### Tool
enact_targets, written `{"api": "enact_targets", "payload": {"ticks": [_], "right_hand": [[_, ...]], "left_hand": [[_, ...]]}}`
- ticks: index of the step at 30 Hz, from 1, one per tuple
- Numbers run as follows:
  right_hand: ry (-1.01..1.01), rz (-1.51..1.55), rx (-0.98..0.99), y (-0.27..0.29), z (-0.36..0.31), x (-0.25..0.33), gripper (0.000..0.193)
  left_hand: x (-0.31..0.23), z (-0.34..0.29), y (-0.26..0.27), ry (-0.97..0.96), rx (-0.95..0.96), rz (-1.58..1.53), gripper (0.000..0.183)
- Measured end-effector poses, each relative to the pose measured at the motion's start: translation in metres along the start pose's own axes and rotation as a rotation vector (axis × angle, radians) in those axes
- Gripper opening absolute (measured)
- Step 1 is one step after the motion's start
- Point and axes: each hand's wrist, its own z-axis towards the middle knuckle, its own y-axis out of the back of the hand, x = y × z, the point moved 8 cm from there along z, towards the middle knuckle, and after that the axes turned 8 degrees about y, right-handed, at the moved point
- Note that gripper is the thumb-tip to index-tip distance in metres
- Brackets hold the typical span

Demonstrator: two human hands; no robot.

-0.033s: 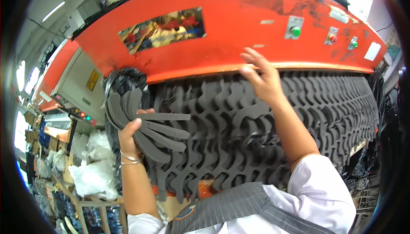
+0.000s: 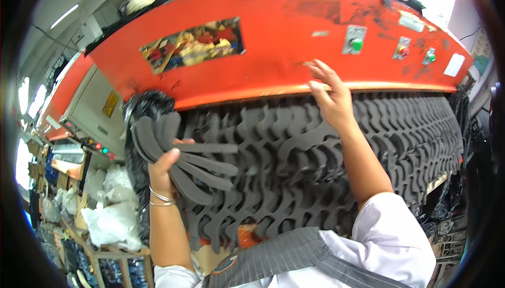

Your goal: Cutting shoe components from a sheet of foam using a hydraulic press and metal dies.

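- Nothing has shifted since the earlier frame.
- Left hand (image 2: 164, 169), lower left, is clamped on a fan of dark foam cutouts (image 2: 181, 156).
- Right hand (image 2: 330, 98), fingers spread apart, rests on the cut foam sheet (image 2: 294, 172) under the red machine (image 2: 273, 35), centre frame.

Single head-worn fisheye view, close above the dark cut foam sheet (image 2: 315, 151), facing the orange machine (image 2: 273, 51).

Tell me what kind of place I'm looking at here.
Most likely a factory floor, perhaps a die-cutting station. A big orange machine with push buttons stands over a dark grey foam sheet cut into repeated curved shapes. The left hand holds a fan of cut pieces; the right hand reaches over the sheet.
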Motion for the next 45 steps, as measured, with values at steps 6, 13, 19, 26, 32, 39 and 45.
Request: {"api": "enact_targets", "payload": {"ticks": [6,13,19,26,32,39,45], "right_hand": [[0.108,-0.532,-0.323,0.185,0.035,-0.072,0.049],[0.424,-1.260,-0.722,0.496,0.103,-0.131,0.060],[-0.019,-1.255,-0.845,0.534,0.143,-0.223,0.092],[0.044,-1.240,-0.811,0.507,0.139,-0.214,0.089],[0.143,-1.332,-0.813,0.511,0.135,-0.203,0.086],[0.079,-1.336,-0.765,0.509,0.144,-0.201,0.076],[-0.203,-1.408,-0.861,0.519,0.136,-0.176,0.075]], "left_hand": [[0.060,0.091,-0.151,-0.282,0.129,0.307,0.042],[0.087,0.166,-0.370,-0.573,0.525,0.606,0.045],[0.072,0.219,-0.400,-0.564,0.287,0.989,0.036],[0.117,0.179,-0.338,-0.116,0.493,0.653,0.057],[0.135,0.055,-0.172,0.398,0.155,0.245,0.075],[0.127,-0.038,-0.076,0.478,0.022,0.733,0.056],[0.161,-0.008,-0.085,0.305,0.161,1.178,0.078]]}}
